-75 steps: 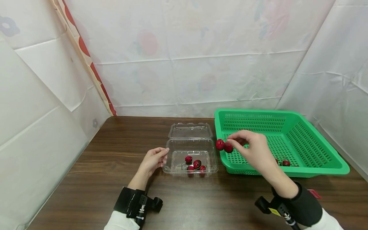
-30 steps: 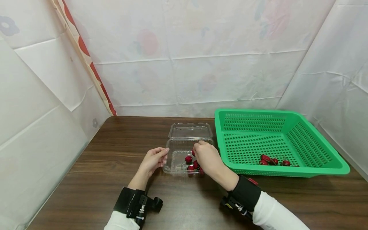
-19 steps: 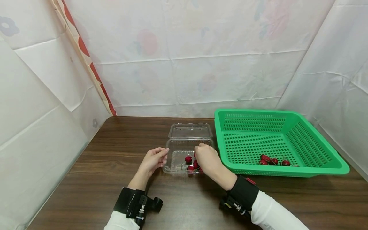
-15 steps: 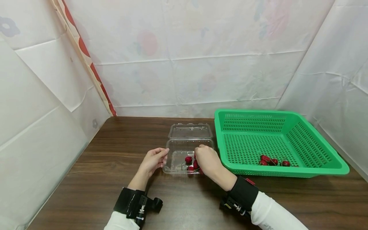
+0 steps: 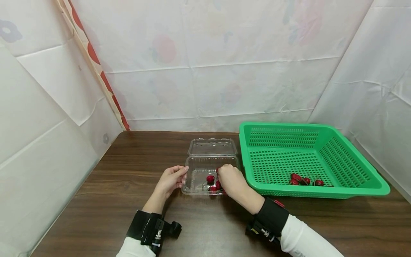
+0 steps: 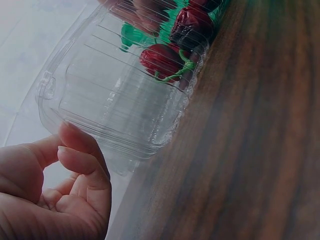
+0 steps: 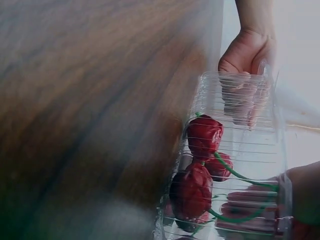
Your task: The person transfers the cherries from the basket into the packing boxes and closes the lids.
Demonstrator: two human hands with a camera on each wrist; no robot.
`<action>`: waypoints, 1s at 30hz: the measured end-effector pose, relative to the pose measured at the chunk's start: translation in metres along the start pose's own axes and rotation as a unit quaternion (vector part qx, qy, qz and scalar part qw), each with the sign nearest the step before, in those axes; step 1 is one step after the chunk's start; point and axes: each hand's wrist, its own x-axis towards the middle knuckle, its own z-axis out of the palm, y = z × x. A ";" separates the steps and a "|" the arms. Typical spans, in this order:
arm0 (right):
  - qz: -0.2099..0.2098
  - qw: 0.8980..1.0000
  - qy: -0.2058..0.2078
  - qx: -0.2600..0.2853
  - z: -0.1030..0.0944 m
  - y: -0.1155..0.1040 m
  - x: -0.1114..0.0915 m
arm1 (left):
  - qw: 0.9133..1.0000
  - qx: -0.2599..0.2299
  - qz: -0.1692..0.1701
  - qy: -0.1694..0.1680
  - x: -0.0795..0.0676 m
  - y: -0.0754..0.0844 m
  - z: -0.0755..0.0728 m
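Two hands: one left hand (image 5: 169, 180) and one right hand (image 5: 232, 179). Two black wrist straps (image 5: 141, 223), two wrist cameras (image 5: 176, 228) and two white sleeves (image 5: 308, 237), one of each per arm. One desk (image 5: 96, 200). One green plastic basket (image 5: 321, 192), with at least four red cherries (image 5: 295, 177) inside. One clear plastic clamshell container (image 5: 196, 171), with one lid (image 5: 212, 146); at least four red cherries show in its area (the right hand covers part of it, so the full number cannot be told).
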 end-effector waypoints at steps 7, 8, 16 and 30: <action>-0.007 1.000 -0.001 0.010 -0.004 -0.001 -0.002 | 1.000 -0.002 0.001 -0.001 0.001 -0.001 0.000; -0.010 1.000 0.002 0.011 -0.005 -0.001 -0.003 | 1.000 -0.002 0.001 -0.001 0.001 -0.001 0.000; -0.050 0.998 0.028 0.025 -0.018 -0.006 -0.010 | 1.000 -0.007 0.002 -0.003 0.001 -0.001 -0.001; -0.094 0.992 0.064 0.057 -0.045 -0.012 -0.023 | 1.000 -0.005 -0.002 0.001 0.003 -0.002 -0.001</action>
